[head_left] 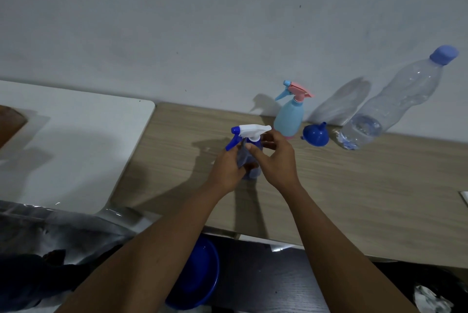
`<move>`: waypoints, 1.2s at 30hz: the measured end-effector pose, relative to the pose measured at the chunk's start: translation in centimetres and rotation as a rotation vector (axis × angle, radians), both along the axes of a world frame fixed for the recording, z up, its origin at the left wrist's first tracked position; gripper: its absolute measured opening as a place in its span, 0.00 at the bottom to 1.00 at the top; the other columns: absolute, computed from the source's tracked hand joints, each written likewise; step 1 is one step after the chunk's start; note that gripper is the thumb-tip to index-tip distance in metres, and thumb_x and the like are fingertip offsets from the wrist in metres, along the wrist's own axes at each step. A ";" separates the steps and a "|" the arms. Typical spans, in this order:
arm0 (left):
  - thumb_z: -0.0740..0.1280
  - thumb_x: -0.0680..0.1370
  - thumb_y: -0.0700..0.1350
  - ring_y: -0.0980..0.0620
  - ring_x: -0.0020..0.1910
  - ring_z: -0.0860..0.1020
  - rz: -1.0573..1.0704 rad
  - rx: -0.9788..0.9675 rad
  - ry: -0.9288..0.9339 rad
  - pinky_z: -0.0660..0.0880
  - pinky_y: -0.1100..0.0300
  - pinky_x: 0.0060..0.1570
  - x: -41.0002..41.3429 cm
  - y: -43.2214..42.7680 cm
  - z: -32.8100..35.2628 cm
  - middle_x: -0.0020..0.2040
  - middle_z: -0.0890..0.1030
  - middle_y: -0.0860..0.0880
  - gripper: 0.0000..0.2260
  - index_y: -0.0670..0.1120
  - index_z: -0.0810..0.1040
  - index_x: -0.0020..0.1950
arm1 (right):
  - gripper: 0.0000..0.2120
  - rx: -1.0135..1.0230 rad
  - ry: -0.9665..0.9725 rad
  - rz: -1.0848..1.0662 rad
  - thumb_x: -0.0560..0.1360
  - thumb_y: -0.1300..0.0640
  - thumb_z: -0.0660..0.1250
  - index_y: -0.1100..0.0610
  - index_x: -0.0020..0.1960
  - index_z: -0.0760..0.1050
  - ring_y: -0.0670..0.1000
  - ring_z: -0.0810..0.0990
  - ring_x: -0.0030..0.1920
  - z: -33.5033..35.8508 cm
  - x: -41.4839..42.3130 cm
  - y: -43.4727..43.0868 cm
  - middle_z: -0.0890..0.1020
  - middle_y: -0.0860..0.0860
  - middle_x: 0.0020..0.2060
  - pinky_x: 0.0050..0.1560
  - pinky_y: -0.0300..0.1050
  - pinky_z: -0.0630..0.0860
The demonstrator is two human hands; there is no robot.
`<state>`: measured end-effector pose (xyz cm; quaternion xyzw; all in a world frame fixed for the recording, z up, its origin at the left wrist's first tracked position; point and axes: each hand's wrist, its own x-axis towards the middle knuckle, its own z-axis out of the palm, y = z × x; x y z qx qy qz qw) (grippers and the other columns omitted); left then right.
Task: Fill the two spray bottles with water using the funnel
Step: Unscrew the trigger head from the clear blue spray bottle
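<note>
A clear bluish spray bottle (249,169) with a white and blue trigger head (249,131) stands on the wooden table (354,186). My left hand (228,168) grips its body. My right hand (274,158) pinches the collar just under the trigger head. Behind them a light blue spray bottle (288,117) with a pink and blue head stands near the wall. A blue funnel (315,135) lies on its side to the right of it. A large clear water bottle (395,102) with a blue cap stands at the right, holding a little water.
A white tabletop (76,140) adjoins the wooden one on the left. A blue basin (200,277) sits on the floor below the table's front edge. Crumpled paper (430,300) lies at the bottom right. The grey wall (202,21) runs right behind the bottles.
</note>
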<state>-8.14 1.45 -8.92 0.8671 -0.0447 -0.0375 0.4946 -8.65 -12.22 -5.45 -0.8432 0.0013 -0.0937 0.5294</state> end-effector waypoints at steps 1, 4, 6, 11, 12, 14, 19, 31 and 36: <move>0.72 0.76 0.41 0.60 0.51 0.74 -0.004 0.015 -0.005 0.69 0.77 0.40 0.0 -0.1 0.0 0.53 0.74 0.57 0.21 0.46 0.72 0.68 | 0.17 0.019 0.012 -0.041 0.72 0.50 0.75 0.55 0.57 0.77 0.44 0.81 0.51 0.2 0.1 0.3 0.83 0.46 0.49 0.50 0.34 0.78; 0.72 0.76 0.39 0.58 0.50 0.77 0.013 -0.007 0.018 0.70 0.75 0.41 0.1 0.0 -0.4 0.48 0.75 0.61 0.16 0.50 0.74 0.61 | 0.12 0.044 0.006 -0.056 0.73 0.51 0.74 0.54 0.54 0.79 0.45 0.81 0.50 0.2 0.1 0.7 0.83 0.45 0.47 0.51 0.39 0.79; 0.71 0.76 0.38 0.57 0.49 0.79 0.042 -0.061 0.025 0.72 0.75 0.42 0.0 0.0 -0.4 0.45 0.77 0.61 0.15 0.52 0.74 0.57 | 0.13 0.031 -0.012 -0.004 0.75 0.51 0.70 0.52 0.58 0.80 0.45 0.81 0.52 0.2 -0.3 0.5 0.84 0.45 0.50 0.55 0.45 0.79; 0.74 0.73 0.38 0.55 0.50 0.80 0.058 -0.142 0.051 0.77 0.58 0.50 -0.3 -0.1 -0.1 0.50 0.80 0.56 0.20 0.55 0.74 0.60 | 0.19 0.078 0.017 -0.078 0.70 0.57 0.77 0.54 0.58 0.77 0.42 0.81 0.50 0.5 -0.3 0.6 0.81 0.41 0.49 0.52 0.37 0.79; 0.73 0.73 0.38 0.55 0.50 0.80 0.060 -0.157 0.053 0.77 0.57 0.51 -0.3 -0.1 0.0 0.50 0.80 0.56 0.20 0.55 0.74 0.59 | 0.16 0.078 0.015 -0.083 0.70 0.58 0.76 0.54 0.55 0.77 0.44 0.81 0.50 0.5 -0.2 0.7 0.81 0.42 0.48 0.52 0.40 0.80; 0.72 0.74 0.37 0.55 0.49 0.78 0.048 -0.143 0.045 0.76 0.60 0.50 -0.2 -0.2 0.2 0.51 0.79 0.56 0.19 0.51 0.74 0.62 | 0.12 0.060 0.003 -0.060 0.71 0.59 0.74 0.54 0.54 0.79 0.45 0.82 0.50 0.4 -0.2 0.7 0.83 0.43 0.48 0.54 0.44 0.80; 0.74 0.73 0.41 0.53 0.50 0.80 0.016 -0.108 0.024 0.76 0.63 0.49 -0.3 -0.3 1.0 0.52 0.82 0.52 0.21 0.49 0.75 0.64 | 0.18 0.047 -0.005 -0.054 0.72 0.59 0.74 0.55 0.60 0.77 0.41 0.80 0.51 0.6 -0.5 0.7 0.81 0.41 0.51 0.53 0.31 0.77; 0.69 0.77 0.34 0.62 0.42 0.80 0.065 -0.185 0.061 0.74 0.70 0.41 -1.0 -0.5 1.8 0.48 0.80 0.53 0.15 0.43 0.76 0.62 | 0.17 0.055 0.053 -0.102 0.68 0.57 0.77 0.51 0.53 0.76 0.44 0.81 0.49 0.9 -0.3 1.0 0.81 0.40 0.47 0.51 0.43 0.80; 0.68 0.76 0.33 0.57 0.52 0.71 0.006 -0.022 -0.021 0.67 0.66 0.52 -0.9 -0.1 1.7 0.56 0.78 0.47 0.20 0.41 0.72 0.67 | 0.17 -0.002 0.027 -0.047 0.71 0.56 0.73 0.50 0.59 0.80 0.44 0.82 0.51 0.8 -0.5 0.9 0.83 0.42 0.50 0.55 0.47 0.80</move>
